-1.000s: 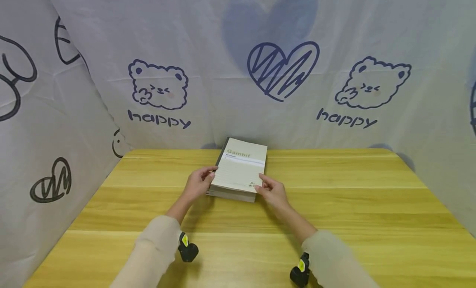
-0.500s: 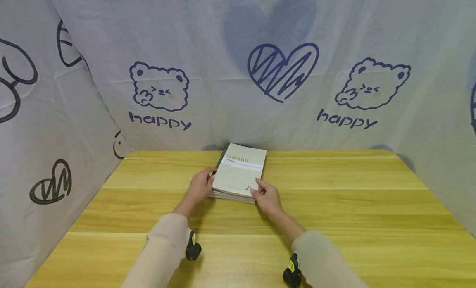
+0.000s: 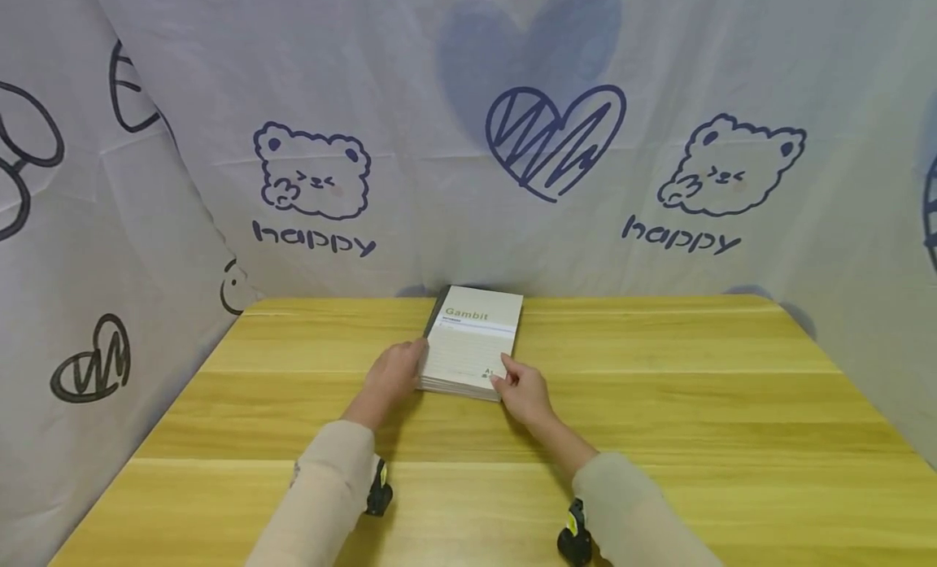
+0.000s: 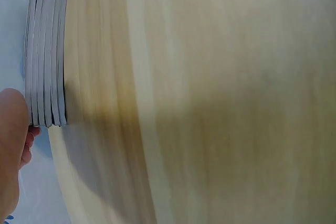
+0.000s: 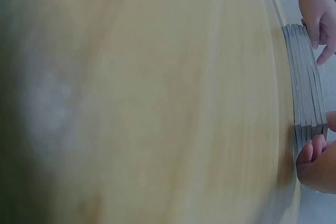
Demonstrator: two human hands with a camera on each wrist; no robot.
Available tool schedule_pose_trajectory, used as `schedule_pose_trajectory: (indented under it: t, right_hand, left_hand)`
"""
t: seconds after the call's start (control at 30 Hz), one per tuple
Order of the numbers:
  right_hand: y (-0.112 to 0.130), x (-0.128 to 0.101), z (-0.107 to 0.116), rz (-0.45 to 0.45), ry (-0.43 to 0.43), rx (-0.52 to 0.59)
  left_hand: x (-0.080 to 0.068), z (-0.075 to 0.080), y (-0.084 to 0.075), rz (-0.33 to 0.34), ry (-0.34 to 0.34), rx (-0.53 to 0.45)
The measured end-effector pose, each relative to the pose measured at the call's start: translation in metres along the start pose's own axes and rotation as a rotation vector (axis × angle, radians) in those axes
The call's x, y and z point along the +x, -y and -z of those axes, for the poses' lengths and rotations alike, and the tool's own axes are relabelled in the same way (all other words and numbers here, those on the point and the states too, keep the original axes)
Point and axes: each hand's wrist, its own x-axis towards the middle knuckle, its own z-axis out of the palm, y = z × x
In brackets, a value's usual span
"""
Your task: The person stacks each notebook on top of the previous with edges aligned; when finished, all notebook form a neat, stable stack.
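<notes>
- Left: printed backdrop (image 3: 110, 225) wraps the bench's (image 3: 659, 404) left edge; bare wood on the left third, open room there.
- left hand (image 3: 391, 376) at near-left corner of notebook stack (image 3: 472, 339), fingers curled against its left edge, gripping it; left wrist view shows stack's layered edges flat on bench, a fingertip on top.
- Stack sits centre-far on bench, far end just beside the backdrop, slightly skewed; several thin notebooks, edges aligned.
- right hand (image 3: 523, 392) at near-right corner, thumb on cover, fingers at stack's edge, pinching it.
- Right: wide bare bench, well apart from right backdrop wall.
- Versus 1.0 s ago: top notebook was tilted up off the stack; now lies flat. Both hands closer in, right hand slid slightly left.
- Text: cover reads "Gambit", partial "A" beside right thumb; backdrop reads "happy" twice under bear drawings, heart scribble between.
</notes>
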Motion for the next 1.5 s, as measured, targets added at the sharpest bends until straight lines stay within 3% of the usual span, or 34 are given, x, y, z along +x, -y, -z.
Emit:
schedule_pose_trajectory:
  t: [0.17, 0.27, 0.37, 0.5, 0.6, 0.8, 1.2, 1.5]
  right_hand:
    - [0.0, 0.0, -0.001, 0.051, 0.03, -0.059]
    - [0.0, 0.0, -0.002, 0.064, 0.013, -0.082]
    - [0.001, 0.0, -0.005, 0.047, -0.029, -0.053]
    - [0.0, 0.002, -0.009, -0.021, -0.017, 0.088]
    - [0.0, 0.003, -0.012, -0.064, 0.016, 0.164]
    - [0.002, 0.004, -0.017, -0.102, 0.037, 0.229]
    - [0.001, 0.005, -0.008, -0.21, 0.052, 0.358]
    - [-0.002, 0.0, 0.007, -0.208, 0.094, 0.369]
  left_hand:
    - [0.0, 0.003, 0.001, 0.052, 0.054, -0.039]
    - [-0.001, 0.002, 0.001, 0.119, 0.057, -0.13]
    - [-0.004, -0.004, 0.001, 0.236, 0.014, -0.331]
    - [-0.009, -0.013, -0.003, 0.382, -0.071, -0.663]
    - [-0.011, -0.019, -0.007, 0.449, -0.107, -0.792]
    - [-0.011, -0.024, -0.012, 0.506, -0.166, -0.811]
    - [-0.016, -0.023, -0.023, 0.564, -0.168, -0.849]
    - [-0.029, -0.021, -0.034, 0.513, -0.123, -0.918]
